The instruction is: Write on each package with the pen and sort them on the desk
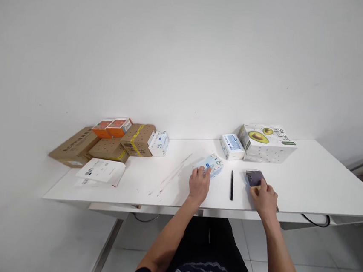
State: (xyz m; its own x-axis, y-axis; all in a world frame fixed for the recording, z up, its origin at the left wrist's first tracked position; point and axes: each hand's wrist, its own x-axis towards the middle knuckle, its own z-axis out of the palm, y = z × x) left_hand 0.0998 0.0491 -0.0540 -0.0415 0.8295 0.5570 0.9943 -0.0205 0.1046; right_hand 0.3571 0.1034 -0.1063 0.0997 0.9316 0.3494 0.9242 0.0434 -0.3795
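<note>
1. White laminate covered the counter (308, 182), which stood against a plain white wall.
2. The left hand (198, 184) lay on the counter near the front edge, its fingers (204, 172) curled loosely over the near end of a small pale-blue patterned packet (213, 164); they touched it but did not lift it.
3. The packet lay flat, about the middle of the counter, tilted away to the right.
4. The right hand (264, 197) rested to the right, its fingers (255, 191) against the near edge of a dark purple phone-like object (254, 177); that object was blurred, so whether the fingers gripped it or only touched it I could not tell.
5. A black pen (232, 184) lay between the two hands, pointing away from the person, apart from both.
6. Behind the packet stood a small white and blue box (232, 146), just beside a larger white box printed with avocados (267, 143), both near the wall.
7. At the left end sat a cluster of brown cardboard boxes (110, 146), with two orange cartons (111, 127) on top and a small white patterned box (159, 143) at the right of the pile.
8. A white printed leaflet (101, 171) lay in front of the cardboard boxes, near the left front corner.
9. Thin pale strips (173, 174) lay on the counter left of the left hand.
10. A dark cable (316, 221) hung below the front edge at the right.
</note>
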